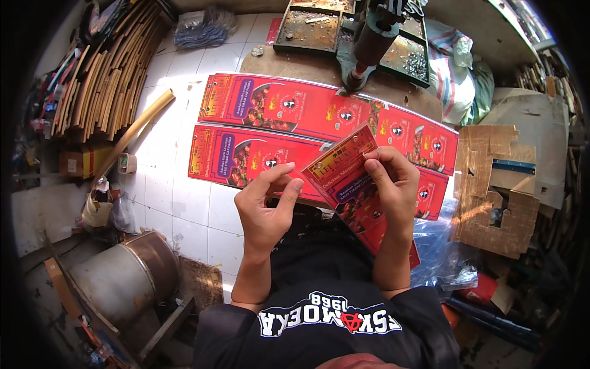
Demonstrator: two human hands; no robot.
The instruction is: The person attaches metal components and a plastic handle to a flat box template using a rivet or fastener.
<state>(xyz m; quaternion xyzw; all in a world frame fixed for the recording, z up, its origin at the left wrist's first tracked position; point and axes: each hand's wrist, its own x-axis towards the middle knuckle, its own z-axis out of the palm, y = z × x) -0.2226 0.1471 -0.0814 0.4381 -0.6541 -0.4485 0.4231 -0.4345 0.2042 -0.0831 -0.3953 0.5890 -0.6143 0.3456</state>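
My right hand (393, 181) pinches a long red printed sheet (350, 197) near its top end, thumb in front. The sheet hangs aslant toward my lap, and its middle passes behind my hand and forearm. Left of it my left hand (267, 200) is raised, thumb and forefinger curved and a little apart, with nothing visible between them. Under and beyond both hands lie more red printed sheets, a far row (313, 111) and a nearer row (215, 154), side by side on a board (276, 64). The held sheet partly covers the nearer row.
A dark metal press (369, 46) stands at the board's far side, between trays (307, 31) with small metal bits. Stacked cardboard strips (101, 80) and a metal drum (132, 270) are at left. Cut cardboard (485, 215), clear plastic (436, 246) and sacks (452, 80) lie at right.
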